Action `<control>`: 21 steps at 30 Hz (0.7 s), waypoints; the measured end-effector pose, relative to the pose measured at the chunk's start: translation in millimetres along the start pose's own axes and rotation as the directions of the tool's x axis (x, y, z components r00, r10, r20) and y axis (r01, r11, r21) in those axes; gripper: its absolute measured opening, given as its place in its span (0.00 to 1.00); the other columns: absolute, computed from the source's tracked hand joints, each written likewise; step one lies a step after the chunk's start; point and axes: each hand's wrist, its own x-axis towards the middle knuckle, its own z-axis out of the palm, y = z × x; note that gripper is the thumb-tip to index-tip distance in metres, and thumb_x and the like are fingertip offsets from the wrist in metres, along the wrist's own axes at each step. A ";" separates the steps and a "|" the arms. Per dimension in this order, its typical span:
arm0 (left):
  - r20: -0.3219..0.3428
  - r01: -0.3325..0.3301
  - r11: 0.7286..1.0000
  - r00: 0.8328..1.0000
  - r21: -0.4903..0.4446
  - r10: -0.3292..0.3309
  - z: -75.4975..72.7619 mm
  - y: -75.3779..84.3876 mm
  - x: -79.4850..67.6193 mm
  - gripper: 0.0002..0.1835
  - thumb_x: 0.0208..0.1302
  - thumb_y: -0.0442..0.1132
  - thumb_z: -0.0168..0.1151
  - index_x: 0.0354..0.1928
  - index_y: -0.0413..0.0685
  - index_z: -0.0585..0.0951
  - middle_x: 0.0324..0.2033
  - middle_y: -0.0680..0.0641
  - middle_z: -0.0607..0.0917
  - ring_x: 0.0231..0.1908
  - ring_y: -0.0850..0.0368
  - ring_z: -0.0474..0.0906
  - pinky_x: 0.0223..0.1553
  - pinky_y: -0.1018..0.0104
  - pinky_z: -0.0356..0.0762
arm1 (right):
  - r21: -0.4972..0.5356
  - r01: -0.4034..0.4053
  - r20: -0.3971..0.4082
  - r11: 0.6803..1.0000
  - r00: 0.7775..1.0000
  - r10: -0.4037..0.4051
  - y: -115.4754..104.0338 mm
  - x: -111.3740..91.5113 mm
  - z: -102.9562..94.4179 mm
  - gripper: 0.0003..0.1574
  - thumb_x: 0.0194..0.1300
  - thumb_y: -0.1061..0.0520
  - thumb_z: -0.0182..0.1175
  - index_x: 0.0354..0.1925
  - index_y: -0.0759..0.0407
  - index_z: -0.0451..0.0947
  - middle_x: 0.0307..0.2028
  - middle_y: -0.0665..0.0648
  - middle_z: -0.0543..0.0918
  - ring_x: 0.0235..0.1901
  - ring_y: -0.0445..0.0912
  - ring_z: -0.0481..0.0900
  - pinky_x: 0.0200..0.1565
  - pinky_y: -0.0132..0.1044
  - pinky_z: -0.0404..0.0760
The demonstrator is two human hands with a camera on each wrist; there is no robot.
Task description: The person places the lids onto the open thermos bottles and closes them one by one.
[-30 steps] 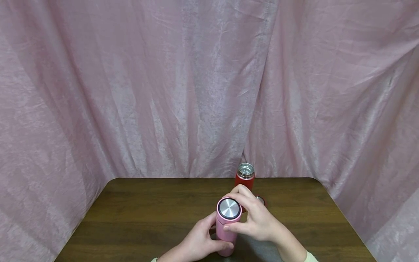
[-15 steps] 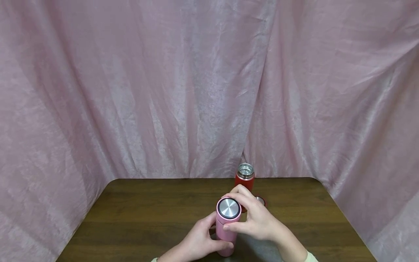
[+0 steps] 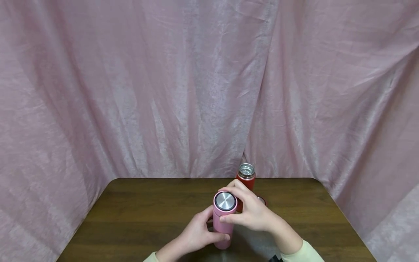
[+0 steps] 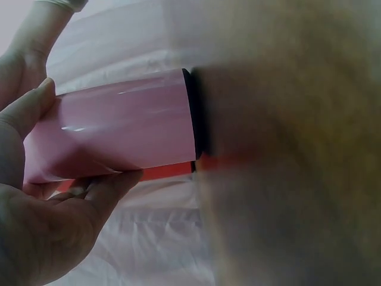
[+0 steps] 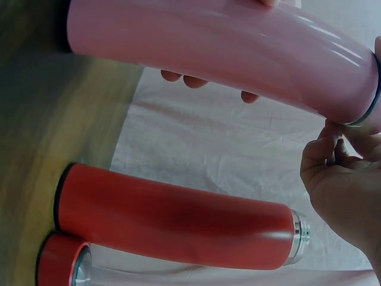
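A pink thermos [image 3: 223, 227] stands upright near the front of the table, capped by a pink lid [image 3: 226, 201] with a silver disc on top. My left hand [image 3: 199, 231] grips the lower body between thumb and fingers. Around the lid curl the thumb and fingers of my right hand [image 3: 253, 213]. The right wrist view shows a dark ring where lid and pink body [image 5: 208, 42] meet. Behind the right hand is a red thermos [image 5: 178, 214], uncapped, its steel mouth bare. Its red lid [image 5: 62, 262] lies beside its base, mostly hidden by my hand in the head view.
The brown wooden table [image 3: 147, 211] has rounded far corners. Pink curtains [image 3: 196, 91] hang right behind it and at both sides. A small dark object [image 3: 275, 258] shows by the right sleeve at the lower edge.
Both hands and the pink thermos have shifted slightly up and left in the head view. The hold on body and lid looks the same. The red thermos stays in place.
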 end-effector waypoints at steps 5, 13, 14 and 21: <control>-0.016 0.020 1.000 1.000 -0.004 -0.020 -5.8 -1.9 6.1 0.40 0.58 0.45 0.89 0.71 0.61 0.80 0.62 0.55 0.88 0.57 0.58 0.87 0.60 0.58 0.87 | -0.029 0.007 0.014 1.000 1.000 -0.007 2.7 11.3 -3.5 0.38 0.62 0.49 0.86 0.67 0.49 0.84 0.55 0.47 0.79 0.57 0.44 0.81 0.59 0.38 0.83; -0.028 0.061 0.998 0.998 -0.023 -0.061 -19.9 -5.3 14.8 0.39 0.58 0.47 0.89 0.70 0.62 0.80 0.61 0.59 0.87 0.58 0.57 0.87 0.60 0.58 0.86 | -0.030 -0.005 0.064 1.000 0.998 0.007 6.1 32.4 -8.8 0.39 0.64 0.47 0.85 0.69 0.51 0.83 0.55 0.48 0.80 0.56 0.44 0.80 0.57 0.39 0.84; -0.030 0.065 0.998 0.997 -0.024 -0.066 -21.9 -5.5 15.8 0.39 0.58 0.47 0.89 0.71 0.62 0.80 0.61 0.59 0.87 0.58 0.57 0.87 0.60 0.57 0.86 | -0.030 -0.011 0.072 0.999 0.997 0.014 5.8 35.3 -9.5 0.39 0.64 0.47 0.85 0.69 0.51 0.83 0.55 0.48 0.80 0.55 0.44 0.80 0.57 0.39 0.84; -0.046 0.081 0.997 0.996 -0.011 -0.081 -34.9 -8.1 24.3 0.40 0.59 0.48 0.89 0.72 0.59 0.79 0.61 0.58 0.87 0.59 0.56 0.86 0.61 0.57 0.85 | -0.024 -0.052 0.124 0.998 0.991 0.055 7.3 54.8 -13.6 0.39 0.65 0.45 0.84 0.69 0.48 0.83 0.55 0.48 0.79 0.54 0.45 0.79 0.55 0.40 0.84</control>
